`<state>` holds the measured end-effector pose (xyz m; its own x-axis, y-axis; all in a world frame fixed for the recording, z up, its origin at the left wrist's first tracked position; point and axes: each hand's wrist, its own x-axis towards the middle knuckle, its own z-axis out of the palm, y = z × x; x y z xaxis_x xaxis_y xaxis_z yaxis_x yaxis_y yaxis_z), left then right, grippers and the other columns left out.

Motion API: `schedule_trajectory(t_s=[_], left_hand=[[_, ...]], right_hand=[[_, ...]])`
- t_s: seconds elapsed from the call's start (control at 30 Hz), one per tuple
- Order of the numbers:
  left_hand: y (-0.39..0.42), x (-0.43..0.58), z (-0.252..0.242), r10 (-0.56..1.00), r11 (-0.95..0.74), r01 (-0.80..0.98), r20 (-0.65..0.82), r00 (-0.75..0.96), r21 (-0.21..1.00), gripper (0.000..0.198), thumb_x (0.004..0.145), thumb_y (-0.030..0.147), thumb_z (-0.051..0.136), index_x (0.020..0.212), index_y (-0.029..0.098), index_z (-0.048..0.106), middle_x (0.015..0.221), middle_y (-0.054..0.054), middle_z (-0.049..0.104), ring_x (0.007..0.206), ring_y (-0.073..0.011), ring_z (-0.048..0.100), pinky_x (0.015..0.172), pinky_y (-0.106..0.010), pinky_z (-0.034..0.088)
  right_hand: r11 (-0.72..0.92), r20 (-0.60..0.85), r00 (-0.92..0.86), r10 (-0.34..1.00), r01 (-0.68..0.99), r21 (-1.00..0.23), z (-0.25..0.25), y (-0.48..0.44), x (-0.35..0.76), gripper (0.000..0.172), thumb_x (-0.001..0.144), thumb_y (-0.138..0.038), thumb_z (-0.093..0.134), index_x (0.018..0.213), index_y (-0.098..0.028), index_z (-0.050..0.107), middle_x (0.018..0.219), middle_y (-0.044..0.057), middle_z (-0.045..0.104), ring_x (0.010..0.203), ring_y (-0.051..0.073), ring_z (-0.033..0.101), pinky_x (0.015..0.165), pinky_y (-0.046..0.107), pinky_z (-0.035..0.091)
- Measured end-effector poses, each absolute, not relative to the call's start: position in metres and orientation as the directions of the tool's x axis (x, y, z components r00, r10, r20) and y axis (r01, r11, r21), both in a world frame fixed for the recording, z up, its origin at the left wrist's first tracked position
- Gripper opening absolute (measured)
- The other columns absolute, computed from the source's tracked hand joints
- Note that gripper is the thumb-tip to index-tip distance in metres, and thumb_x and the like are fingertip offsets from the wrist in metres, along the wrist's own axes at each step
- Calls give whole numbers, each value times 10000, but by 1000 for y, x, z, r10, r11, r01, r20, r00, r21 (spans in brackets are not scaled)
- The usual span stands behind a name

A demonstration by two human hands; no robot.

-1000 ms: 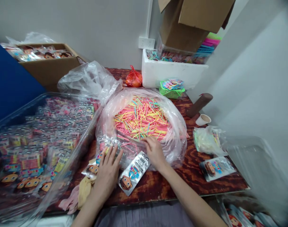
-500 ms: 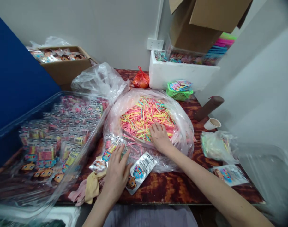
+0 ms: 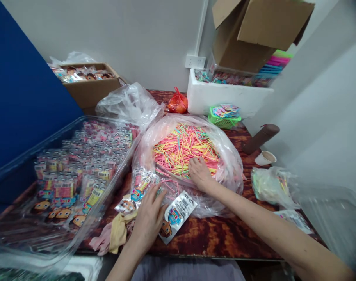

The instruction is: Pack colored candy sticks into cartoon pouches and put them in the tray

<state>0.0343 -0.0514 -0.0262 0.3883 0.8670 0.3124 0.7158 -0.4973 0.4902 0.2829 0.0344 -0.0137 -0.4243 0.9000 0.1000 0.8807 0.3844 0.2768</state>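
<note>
Thin straight sticks [image 3: 180, 146], too many to count, lie heaped, pointing every way, in one crinkled plastic bag [image 3: 232, 162] in the table's [image 3: 207, 238] middle. The right hand [image 3: 200, 171] curls onto them; its grip I cannot tell. The left hand [image 3: 150, 216] spreads loosely beside one flat shiny pouch [image 3: 181, 210] near the front edge, its long axis slanting toward the back right corner.

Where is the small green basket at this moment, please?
In the head view, the green basket stands right of centre, just in front of the white box and behind the big plastic bag of coloured sticks.
</note>
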Motion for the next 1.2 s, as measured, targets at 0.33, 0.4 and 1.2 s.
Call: schedule_trajectory(t_s=[0.33, 0.4, 1.2], left_hand=[[-48, 37, -16, 866, -501, 699, 290, 408, 511, 357, 914, 215, 492, 1260, 219, 577, 1410, -131, 521, 1295, -293, 497, 1044, -509, 456], [-47, 39, -14, 880, -476, 702, 282, 383, 531, 357, 921, 240, 490, 1266, 222, 579, 1402, -124, 533, 1291, -292, 505, 1040, -502, 461], [92, 199, 7, 991, -111, -148, 120, 51, 983, 779, 804, 386, 688, 1467, 252, 302, 1473, -152, 419, 1318, -263, 474, 1035, -399, 430]], right_hand=[[288, 91, -296, 951, 954, 85, 4, 44, 302, 236, 898, -99, 430, 960, -119, 657, 1049, 163, 640, 1015, 280, 512, 870, 393, 348], [206, 61, -201, 978, 972, -110, 14, 51, 311, 223, 910, -132, 434, 933, -136, 655, 1035, 155, 656, 1012, 267, 522, 868, 371, 332], [129, -30, -326, 945, 454, -881, 20, 107, 345, 136, 763, -220, 562, 715, -173, 680, 610, -15, 641, 630, 147, 570, 634, 252, 447]])
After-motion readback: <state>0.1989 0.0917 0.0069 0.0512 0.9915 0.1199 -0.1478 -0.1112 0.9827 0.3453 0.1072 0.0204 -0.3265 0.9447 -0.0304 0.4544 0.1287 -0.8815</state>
